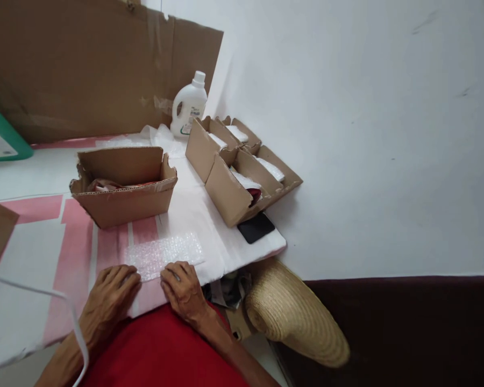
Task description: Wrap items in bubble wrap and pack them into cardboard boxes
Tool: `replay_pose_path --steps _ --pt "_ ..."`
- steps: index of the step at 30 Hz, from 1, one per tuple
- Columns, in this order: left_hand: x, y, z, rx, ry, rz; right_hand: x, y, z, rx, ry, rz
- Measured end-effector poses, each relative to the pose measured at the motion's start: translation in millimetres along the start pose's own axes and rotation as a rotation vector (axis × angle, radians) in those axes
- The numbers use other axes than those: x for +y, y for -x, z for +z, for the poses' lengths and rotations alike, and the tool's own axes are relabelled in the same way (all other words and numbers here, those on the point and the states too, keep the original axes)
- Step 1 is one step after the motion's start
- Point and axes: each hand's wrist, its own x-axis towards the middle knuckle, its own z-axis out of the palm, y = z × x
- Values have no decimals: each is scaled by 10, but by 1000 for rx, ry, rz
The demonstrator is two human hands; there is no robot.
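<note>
A strip of clear bubble wrap (165, 253) lies flat on the pink-and-white table top (36, 252) near its front edge. My left hand (111, 297) rests on the strip's left end, fingers curled down onto it. My right hand (182, 288) presses on the strip's near edge toward its right, fingers bent and together. Behind the strip stands an open cardboard box (123, 185) with red and white items inside.
Several small open cardboard boxes (242, 172) holding white wrapped items sit at the right, a black phone (256, 227) beside them. A white bottle (189, 105) stands by a cardboard sheet (92, 64). A straw hat (294, 314) hangs below the table edge. A white wire (44, 293) crosses at left.
</note>
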Motion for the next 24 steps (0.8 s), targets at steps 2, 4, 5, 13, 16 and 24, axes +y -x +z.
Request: replay_pose_path --steps 2,4,5,13,16,24 --pt "-22 -22 -66 -28 -3 68 -14 2 17 17 19 11" --pt "-11 -52 -105 -13 -8 112 -41 -5 29 30 49 19" --pt "8 -75 -114 5 -9 120 -55 -11 30 31 61 22" --pt "360 -463 -110 -2 137 167 -52 19 -76 104 -128 56" --pt "349 -493 -183 -54 249 133 1 95 -121 117 -267 49" --pt "-14 -148 -270 -60 389 -40 109 213 -133 169 -504 114"
